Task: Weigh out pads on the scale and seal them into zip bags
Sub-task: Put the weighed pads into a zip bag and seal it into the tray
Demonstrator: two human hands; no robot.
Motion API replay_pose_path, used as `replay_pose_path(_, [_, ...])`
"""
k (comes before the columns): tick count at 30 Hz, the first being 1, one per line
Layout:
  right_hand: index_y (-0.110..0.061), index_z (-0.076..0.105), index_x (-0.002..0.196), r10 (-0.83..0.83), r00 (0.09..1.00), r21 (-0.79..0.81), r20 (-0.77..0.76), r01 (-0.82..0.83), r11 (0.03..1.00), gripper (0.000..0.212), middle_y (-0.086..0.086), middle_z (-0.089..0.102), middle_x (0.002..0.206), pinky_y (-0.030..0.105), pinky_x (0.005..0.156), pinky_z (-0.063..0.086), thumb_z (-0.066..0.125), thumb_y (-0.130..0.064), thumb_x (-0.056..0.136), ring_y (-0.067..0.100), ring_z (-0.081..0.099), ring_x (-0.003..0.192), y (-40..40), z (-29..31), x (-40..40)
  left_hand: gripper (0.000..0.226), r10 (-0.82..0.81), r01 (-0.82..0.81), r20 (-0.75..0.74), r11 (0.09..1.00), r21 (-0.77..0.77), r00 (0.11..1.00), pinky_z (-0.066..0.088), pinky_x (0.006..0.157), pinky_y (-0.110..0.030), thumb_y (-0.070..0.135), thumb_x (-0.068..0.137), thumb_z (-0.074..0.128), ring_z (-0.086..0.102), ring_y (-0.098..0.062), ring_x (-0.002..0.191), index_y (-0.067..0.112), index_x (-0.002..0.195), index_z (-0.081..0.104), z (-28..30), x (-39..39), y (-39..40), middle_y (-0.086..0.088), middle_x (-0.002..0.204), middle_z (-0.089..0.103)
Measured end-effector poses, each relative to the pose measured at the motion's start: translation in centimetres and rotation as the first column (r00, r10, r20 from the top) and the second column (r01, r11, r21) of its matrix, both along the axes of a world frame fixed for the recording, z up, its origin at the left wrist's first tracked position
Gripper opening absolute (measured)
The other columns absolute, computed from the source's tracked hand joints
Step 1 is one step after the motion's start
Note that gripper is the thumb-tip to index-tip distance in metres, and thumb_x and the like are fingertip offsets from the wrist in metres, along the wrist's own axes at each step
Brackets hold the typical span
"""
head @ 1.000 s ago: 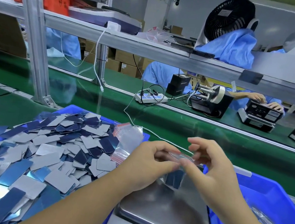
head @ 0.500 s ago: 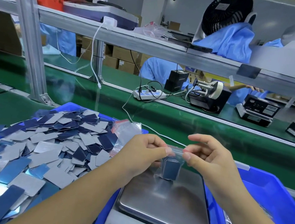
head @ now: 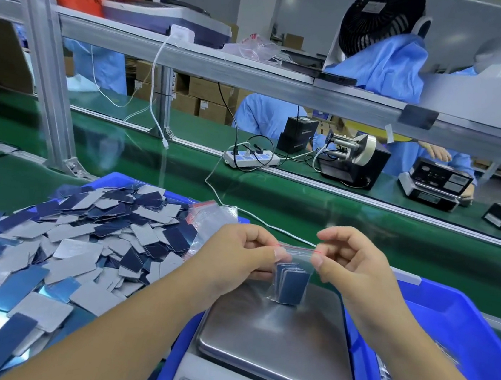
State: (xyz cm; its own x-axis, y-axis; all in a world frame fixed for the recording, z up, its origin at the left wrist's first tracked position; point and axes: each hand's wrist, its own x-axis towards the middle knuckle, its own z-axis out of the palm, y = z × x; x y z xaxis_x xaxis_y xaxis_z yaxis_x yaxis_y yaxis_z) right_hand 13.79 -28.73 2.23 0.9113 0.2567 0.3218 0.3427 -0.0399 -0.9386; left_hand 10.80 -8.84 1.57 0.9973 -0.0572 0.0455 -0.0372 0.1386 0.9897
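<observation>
Clear plastic: a small zip bag point(head: 295, 268) with a red strip along its top, held over the scale point(head: 273, 333); its lower corner looks to touch the pan, though that is hard to tell.
Left hand point(head: 235, 258): fingers curled, pinching the bag's top left end; the fingertips are hidden behind the knuckles.
Right hand point(head: 350, 263): thumb and forefinger pinch the top right end; the other fingers are curled above it.
Pads in bag point(head: 291, 285): a small dark blue stack standing on edge; the count cannot be made out.
Loose pads point(head: 58, 249): grey and blue, heaped in a blue bin point(head: 113, 178) on the left, which is cut off by the picture's edge.
Spare bags point(head: 211, 219): clear, red-striped, lying at the heap's far right, partly behind the left hand.
Scale display: cut off at the bottom edge, unreadable.
Right bin point(head: 459, 323): blue; its contents are blurred and mostly hidden by the right forearm.
Table point(head: 273, 201): green, under a white cable point(head: 213, 173).
</observation>
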Motion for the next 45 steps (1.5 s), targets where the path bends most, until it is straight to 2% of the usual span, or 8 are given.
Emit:
replay_pose_path(6, [-0.03, 0.068, 0.089, 0.01, 0.999, -0.022, 0.039, -0.009, 1.0, 0.037, -0.002, 0.067, 0.074, 0.021, 0.065, 0.049, 0.071, 0.006, 0.085, 0.011, 0.059, 0.071, 0.2, 0.0, -0.1, 0.014, -0.012, 0.01, 0.035, 0.999, 0.041, 0.999, 0.058, 0.072, -0.025, 0.009, 0.091, 0.071, 0.069, -0.015, 0.079, 0.011, 0.08, 0.062, -0.1, 0.3, 0.0, -0.011, 0.093, 0.078])
replay_pose_path(10, [-0.026, 0.067, 0.086, 0.079, 0.995, -0.001, 0.053, -0.079, 0.997, 0.037, -0.003, 0.064, 0.075, 0.02, 0.066, 0.05, 0.068, 0.012, 0.085, 0.011, 0.057, 0.071, 0.4, 0.0, -0.4, 0.027, 0.004, -0.015, 0.086, 0.992, 0.125, 0.996, 0.047, 0.069, -0.026, 0.042, 0.059, 0.078, 0.057, -0.014, 0.071, 0.021, 0.07, 0.065, -0.1, -0.1, -0.4, -0.022, 0.091, 0.073])
replay_pose_path(13, [-0.022, 0.067, 0.093, 0.092, 0.994, 0.003, 0.053, -0.092, 0.996, 0.035, -0.004, 0.065, 0.077, 0.021, 0.067, 0.05, 0.066, 0.012, 0.086, 0.011, 0.058, 0.073, 0.6, -0.1, -0.6, 0.016, -0.013, -0.019, 0.16, 0.98, 0.2, 0.987, 0.042, 0.065, -0.021, 0.035, 0.07, 0.076, 0.052, -0.012, 0.065, 0.021, 0.071, 0.069, -0.6, 0.1, -0.4, -0.004, 0.069, 0.067])
replay_pose_path(19, [-0.014, 0.064, 0.096, 0.084, 0.993, -0.042, 0.081, -0.081, 0.996, 0.028, -0.004, 0.066, 0.077, 0.021, 0.07, 0.05, 0.067, 0.012, 0.086, 0.01, 0.06, 0.073, 0.9, -0.2, -0.8, 0.01, -0.028, -0.019, 0.199, 0.972, 0.233, 0.98, 0.042, 0.06, -0.018, 0.03, 0.077, 0.071, 0.05, -0.01, 0.062, 0.028, 0.069, 0.067, -0.9, 0.3, -0.7, 0.007, 0.064, 0.062])
replay_pose_path(26, [-0.027, 0.066, 0.089, 0.122, 0.987, -0.049, 0.106, -0.118, 0.992, 0.031, -0.005, 0.064, 0.077, 0.021, 0.069, 0.05, 0.07, 0.003, 0.082, 0.01, 0.059, 0.073, 1.4, 0.0, -1.3, 0.009, -0.041, -0.021, 0.229, 0.965, 0.26, 0.972, 0.046, 0.064, -0.021, 0.031, 0.078, 0.068, 0.056, -0.009, 0.066, 0.022, 0.078, 0.07, -1.3, 0.2, -0.9, 0.008, 0.07, 0.066])
replay_pose_path(31, [-0.029, 0.066, 0.086, 0.126, 0.988, -0.093, 0.084, -0.118, 0.989, 0.02, -0.004, 0.064, 0.073, 0.026, 0.066, 0.05, 0.068, -0.012, 0.077, 0.012, 0.058, 0.071, 1.5, 0.2, -1.5, 0.006, -0.063, -0.036, 0.304, 0.951, 0.308, 0.951, 0.045, 0.062, -0.028, 0.026, 0.077, 0.066, 0.054, -0.016, 0.063, 0.02, 0.078, 0.067, -1.1, 0.1, -0.9, 0.008, 0.067, 0.063])
replay_pose_path(38, [-0.029, 0.064, 0.077, 0.098, 0.988, -0.126, 0.121, -0.083, 0.989, 0.041, -0.001, 0.066, 0.068, 0.024, 0.064, 0.052, 0.074, 0.011, 0.08, 0.011, 0.061, 0.065, 0.2, 1.2, -1.0, 0.011, -0.072, -0.016, 0.279, 0.953, 0.302, 0.958, 0.045, 0.063, -0.013, 0.007, 0.086, 0.076, 0.056, -0.004, 0.062, 0.012, 0.077, 0.073, -0.3, 0.3, 0.3, 0.01, 0.065, 0.065])
replay_pose_path(45, [-0.029, 0.062, 0.07, 0.076, 0.99, -0.156, 0.12, -0.057, 0.986, 0.041, 0.0, 0.066, 0.066, 0.023, 0.058, 0.049, 0.078, 0.008, 0.076, 0.014, 0.056, 0.062, -0.4, 1.7, -0.7, 0.023, -0.051, -0.035, 0.259, 0.948, 0.316, 0.964, 0.041, 0.057, -0.008, 0.01, 0.079, 0.082, 0.054, 0.004, 0.054, 0.023, 0.062, 0.075, 0.4, 0.4, 1.4, 0.013, 0.059, 0.066])
